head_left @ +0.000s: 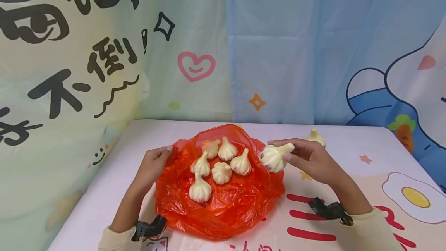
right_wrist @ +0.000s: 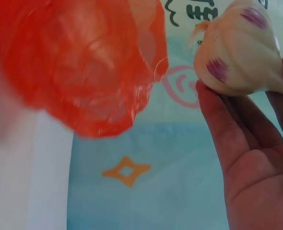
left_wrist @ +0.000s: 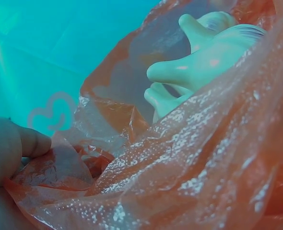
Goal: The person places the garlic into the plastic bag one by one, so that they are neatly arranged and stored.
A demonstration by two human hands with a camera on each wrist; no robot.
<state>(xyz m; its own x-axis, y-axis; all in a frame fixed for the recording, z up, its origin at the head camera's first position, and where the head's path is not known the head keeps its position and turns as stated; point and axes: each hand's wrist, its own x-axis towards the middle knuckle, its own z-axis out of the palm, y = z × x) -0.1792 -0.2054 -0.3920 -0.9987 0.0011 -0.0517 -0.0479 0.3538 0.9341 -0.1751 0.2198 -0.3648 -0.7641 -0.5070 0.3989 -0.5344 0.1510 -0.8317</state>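
A red plastic bag (head_left: 223,216) lies spread open on the table, with several garlic bulbs (head_left: 200,189) inside it. My left hand (head_left: 155,164) pinches the bag's left edge between thumb and fingers; in the left wrist view the thin film bunches at the fingertips (left_wrist: 36,143). In my right hand (head_left: 310,160) is another garlic bulb (right_wrist: 242,52), pale with purple streaks, held between thumb and fingers at the bag's right rim. Behind that hand, one more garlic bulb (head_left: 315,137) stands on the table, partly hidden by it.
The table (head_left: 348,142) has a pale printed cover with a fried egg picture (head_left: 414,198) at the right. A printed curtain (head_left: 271,49) hangs along the table's back and left. Black wrist cameras (head_left: 329,209) sit on both forearms.
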